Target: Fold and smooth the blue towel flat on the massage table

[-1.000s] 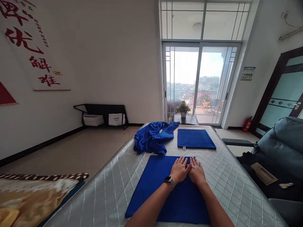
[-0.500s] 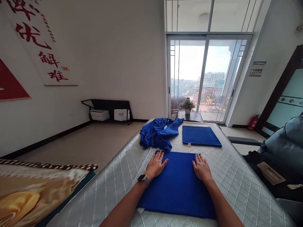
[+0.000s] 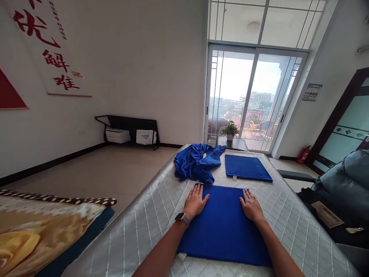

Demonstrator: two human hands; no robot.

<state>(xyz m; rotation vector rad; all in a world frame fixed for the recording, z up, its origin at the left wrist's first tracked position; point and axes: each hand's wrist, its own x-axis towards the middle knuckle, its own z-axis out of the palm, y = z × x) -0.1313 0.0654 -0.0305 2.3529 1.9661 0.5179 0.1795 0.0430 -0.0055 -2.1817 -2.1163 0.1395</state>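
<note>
A flat blue cloth rectangle (image 3: 225,227), perhaps a cushion cover, lies on the quilted silver-grey mattress (image 3: 144,231) right in front of me. On its far left corner rests my left hand (image 3: 196,202), palm down with the fingers stretched out and a watch on the wrist. At the far right corner my right hand (image 3: 251,204) lies flat in the same way. A white tag (image 3: 182,256) sticks out at the near left corner. Beyond my hands are a crumpled blue cloth (image 3: 197,163) and a second flat blue cloth (image 3: 248,167) with its own tag.
A potted plant (image 3: 230,130) stands on a small dark table (image 3: 238,145) past the mattress. To the left is a bed with a patterned blanket (image 3: 57,223). At right are a grey padded seat (image 3: 348,177) and a piece of cardboard (image 3: 327,214).
The view has shifted slightly, so the mattress and cloths appear a little further right. Both hands stay flat on the same corners of the near blue cloth.
</note>
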